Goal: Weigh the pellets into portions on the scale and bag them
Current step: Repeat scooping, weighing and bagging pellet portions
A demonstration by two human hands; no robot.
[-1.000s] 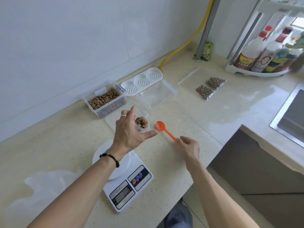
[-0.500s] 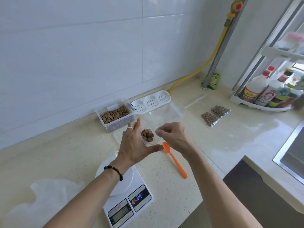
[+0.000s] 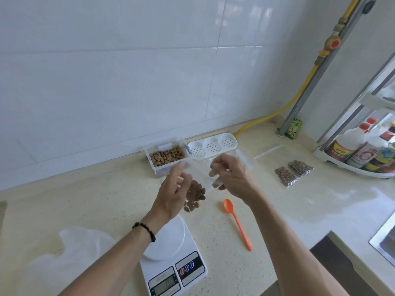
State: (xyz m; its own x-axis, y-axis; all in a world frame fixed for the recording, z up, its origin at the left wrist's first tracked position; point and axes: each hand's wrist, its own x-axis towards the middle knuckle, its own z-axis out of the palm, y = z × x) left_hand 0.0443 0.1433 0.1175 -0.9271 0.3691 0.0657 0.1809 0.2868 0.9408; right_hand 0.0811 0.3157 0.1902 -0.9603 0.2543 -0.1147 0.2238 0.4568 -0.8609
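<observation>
A clear plastic bag [image 3: 202,178] hangs above the counter between my two hands, with brown pellets [image 3: 194,197] gathered in its lower left corner. My left hand [image 3: 174,192] holds the bag's left side, just above the pellets. My right hand [image 3: 232,178] pinches its right side, and some of its fingertips show through the plastic. The white digital scale [image 3: 171,255] stands below my left wrist with nothing on its round plate. An open clear box of pellets [image 3: 166,156] sits by the wall. An orange spoon [image 3: 237,223] lies right of the scale. Two filled bags [image 3: 294,171] lie further right.
A white perforated lid [image 3: 213,145] lies behind the hands. Crumpled clear plastic [image 3: 68,253] lies at the left. A rack of bottles [image 3: 363,154] stands at the right, a sink corner [image 3: 384,242] at the lower right. A yellow hose [image 3: 267,118] runs along the wall.
My right hand left the spoon on the counter and came up to the left hand. The pellets that sat in a small cup in my left hand now lie in the bag.
</observation>
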